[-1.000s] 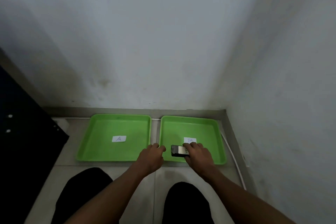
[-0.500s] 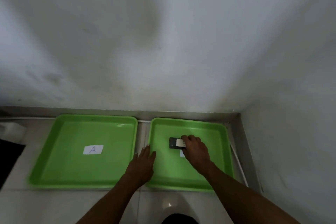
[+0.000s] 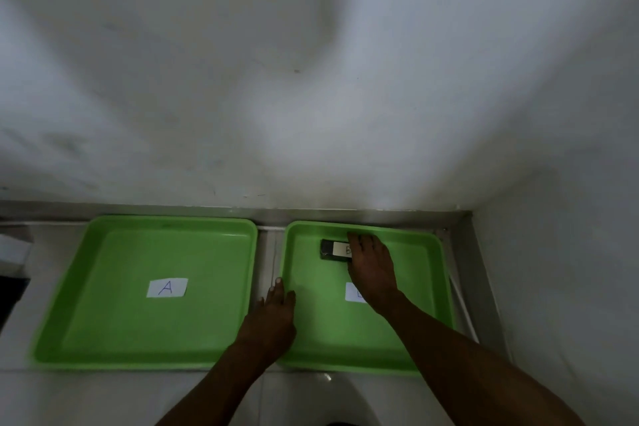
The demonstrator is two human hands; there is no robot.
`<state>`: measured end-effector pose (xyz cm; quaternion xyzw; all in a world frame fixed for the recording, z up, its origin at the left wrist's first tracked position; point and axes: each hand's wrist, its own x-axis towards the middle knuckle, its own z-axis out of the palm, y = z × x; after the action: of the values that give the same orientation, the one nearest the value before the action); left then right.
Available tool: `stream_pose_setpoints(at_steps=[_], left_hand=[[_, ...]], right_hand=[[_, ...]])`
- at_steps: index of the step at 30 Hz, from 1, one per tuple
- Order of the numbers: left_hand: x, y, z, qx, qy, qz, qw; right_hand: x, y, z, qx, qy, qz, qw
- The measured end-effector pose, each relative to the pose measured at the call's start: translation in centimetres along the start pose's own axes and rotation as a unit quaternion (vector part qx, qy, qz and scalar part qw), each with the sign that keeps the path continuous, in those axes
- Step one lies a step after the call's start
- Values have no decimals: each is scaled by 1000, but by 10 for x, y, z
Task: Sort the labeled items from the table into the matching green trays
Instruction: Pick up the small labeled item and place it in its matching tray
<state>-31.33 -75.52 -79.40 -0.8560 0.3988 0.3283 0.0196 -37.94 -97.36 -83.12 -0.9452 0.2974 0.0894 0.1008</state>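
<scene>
Two green trays lie side by side on the pale floor against the wall. The left tray (image 3: 103, 287) has a paper label marked A (image 3: 167, 287). The right tray (image 3: 425, 287) has a label (image 3: 352, 292) half hidden under my right wrist. My right hand (image 3: 371, 266) reaches into the far part of the right tray and holds a small dark block with a white label (image 3: 332, 249) low over or on the tray floor. My left hand (image 3: 275, 315) rests on the right tray's left rim, fingers extended, holding nothing.
A white wall rises straight behind the trays and another wall closes the right side. A metal strip (image 3: 477, 270) and a thin white cable (image 3: 461, 301) run along the right tray. A white object (image 3: 14, 249) sits at the far left edge.
My right hand has carried the dark block from the near rim of the right tray to its far part. The view has moved closer to the trays. My left hand stays at the rim.
</scene>
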Motion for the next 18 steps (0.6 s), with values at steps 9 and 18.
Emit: stream_pose_setpoints(at_steps=[9,18], left_hand=[[-57,5,-35,29,51,16,998],[-163,-12,-68,82,125,54,987]], right_hand=[[-80,-25,-57,26,16,-10,999],[-193,-102,-110,22,55,-51,997]])
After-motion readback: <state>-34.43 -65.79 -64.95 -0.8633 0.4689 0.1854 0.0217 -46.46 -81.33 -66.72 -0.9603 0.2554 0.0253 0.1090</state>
